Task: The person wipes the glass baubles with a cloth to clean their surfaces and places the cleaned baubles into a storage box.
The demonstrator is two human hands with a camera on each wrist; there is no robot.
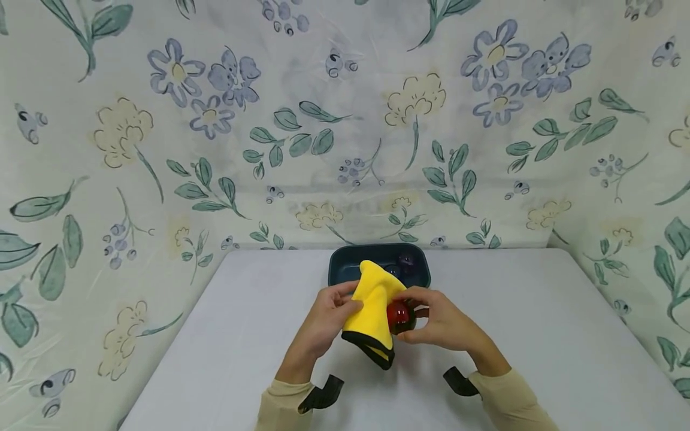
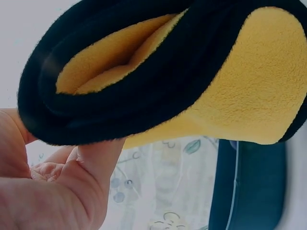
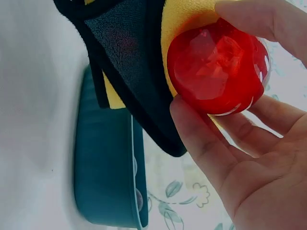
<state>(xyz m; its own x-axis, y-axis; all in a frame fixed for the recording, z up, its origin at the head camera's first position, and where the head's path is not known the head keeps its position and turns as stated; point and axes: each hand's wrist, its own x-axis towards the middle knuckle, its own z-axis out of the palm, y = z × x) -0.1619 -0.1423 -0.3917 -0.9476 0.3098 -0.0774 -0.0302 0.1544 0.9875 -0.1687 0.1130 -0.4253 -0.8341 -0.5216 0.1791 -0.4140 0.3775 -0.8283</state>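
A yellow cloth (image 1: 371, 302) with black edging hangs folded from my left hand (image 1: 325, 320), whose thumb and fingers pinch its left side. In the left wrist view the cloth (image 2: 259, 72) shows fuzzy yellow pile and a rolled dark border. My right hand (image 1: 444, 320) holds a shiny, clear ball with red inside (image 1: 400, 315) against the right side of the cloth. Seen from the right wrist, fingers and thumb curl round this red ball (image 3: 216, 69), and the cloth lies behind it. Both hands are above the table, in front of a dark teal tub.
The dark teal tub (image 1: 338, 269) stands at the table's back edge with dark round balls (image 1: 406, 261) inside, partly hidden by the cloth. A white table (image 1: 259, 311) spreads to both sides. Floral curtain (image 1: 334, 149) surrounds it. Black curved pieces (image 1: 322, 395) sit at both wrists.
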